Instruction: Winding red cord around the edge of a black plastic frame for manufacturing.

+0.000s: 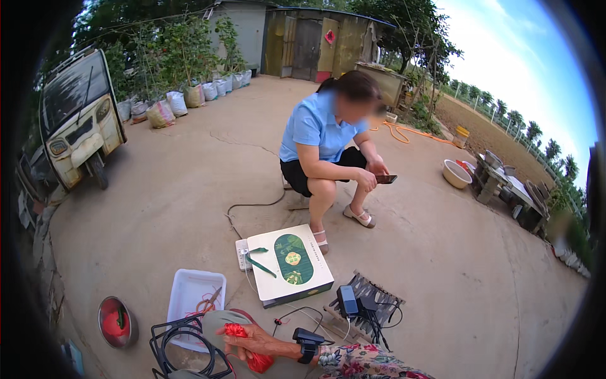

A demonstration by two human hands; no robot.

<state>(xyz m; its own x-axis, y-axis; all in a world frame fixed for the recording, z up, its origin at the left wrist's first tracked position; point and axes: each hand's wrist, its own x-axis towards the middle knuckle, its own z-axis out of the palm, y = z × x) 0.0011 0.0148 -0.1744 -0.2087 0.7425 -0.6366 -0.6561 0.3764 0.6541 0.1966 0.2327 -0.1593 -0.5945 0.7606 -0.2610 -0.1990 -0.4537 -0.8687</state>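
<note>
My right hand (251, 342) reaches in from the lower right, wearing a black wrist device (308, 345) and a floral sleeve (366, 360). Its fingers are curled around a bundle of shiny red string (236, 330), and more red hangs below the palm. My left hand is out of sight. Just beyond the right hand lies a white plastic tray (178, 292) with scissors (209, 302) and loose red strands in it. Black looped tubing or cable (165, 347) sits beside my knee. A metal bowl (106, 309) farther left holds something red and a slender green thing.
A cream box (265, 243) with a green oval stands ahead, long green strips on top, beside a white power strip (242, 254). Right of it, a small dark device (346, 299) and cables rest on a slatted mat. A person in blue (309, 136) squats behind, holding a phone (386, 179).
</note>
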